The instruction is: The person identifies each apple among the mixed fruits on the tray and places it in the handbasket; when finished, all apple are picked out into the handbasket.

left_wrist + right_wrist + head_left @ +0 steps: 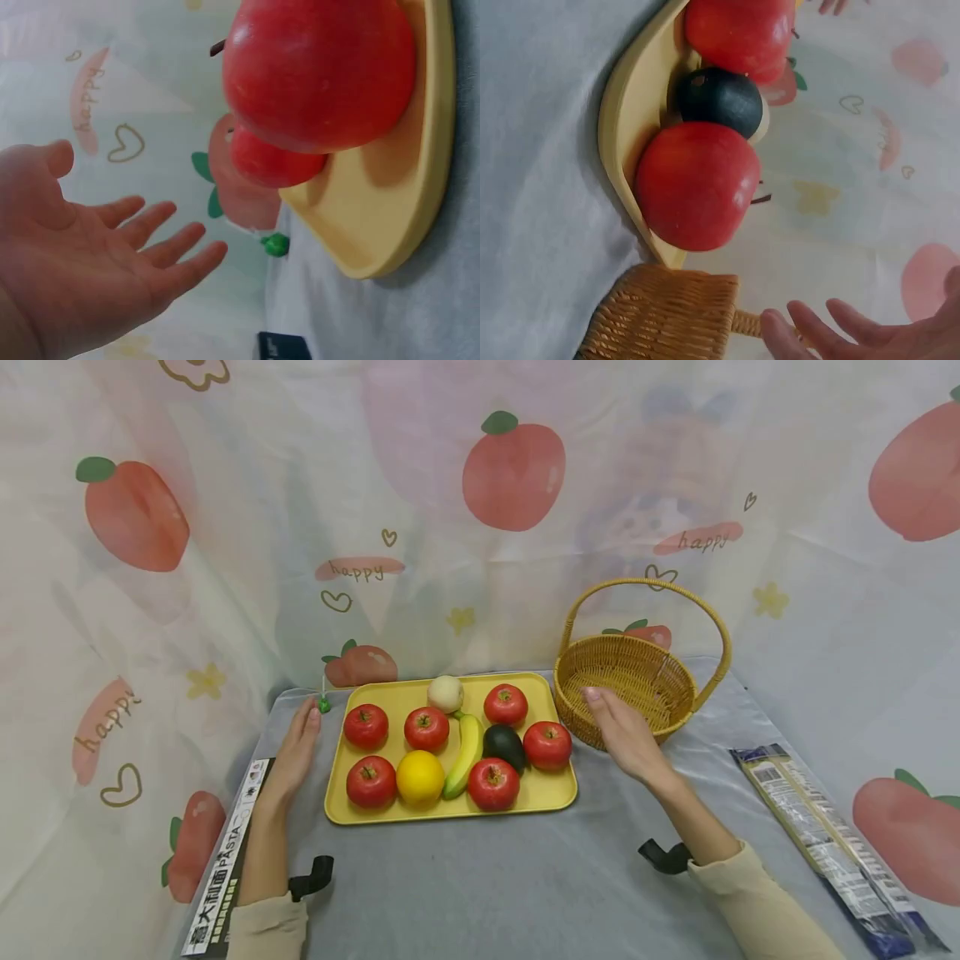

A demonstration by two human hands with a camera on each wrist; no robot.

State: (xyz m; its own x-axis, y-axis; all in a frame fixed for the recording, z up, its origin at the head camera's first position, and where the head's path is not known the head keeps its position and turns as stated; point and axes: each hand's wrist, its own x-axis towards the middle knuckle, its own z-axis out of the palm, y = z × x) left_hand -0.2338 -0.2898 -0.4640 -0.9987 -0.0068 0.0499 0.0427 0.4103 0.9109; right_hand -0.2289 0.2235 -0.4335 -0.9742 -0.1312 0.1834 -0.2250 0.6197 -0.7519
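Observation:
My left hand (295, 752) is held out beside the left edge of a yellow tray (553, 785), touching nothing; its fingers look straight and spread in the left wrist view. My right hand (626, 735) hovers in front of a wicker basket (630, 652), fingers extended and holding nothing. Several red apples (493, 783) lie on the tray, with a round yellow fruit (420, 779), a banana (465, 756), a dark green avocado-like fruit (504, 745) and a pale round fruit or vegetable (446, 693). The basket, its handle up, partly hides behind my right hand.
A long pasta box (228, 860) lies along the left side, partly under my left forearm. At the right lies a long clear-and-blue packet (832, 843). A small green object (324, 703) is near the back left. Printed cloth (480, 593) hangs behind the grey-covered table (480, 893).

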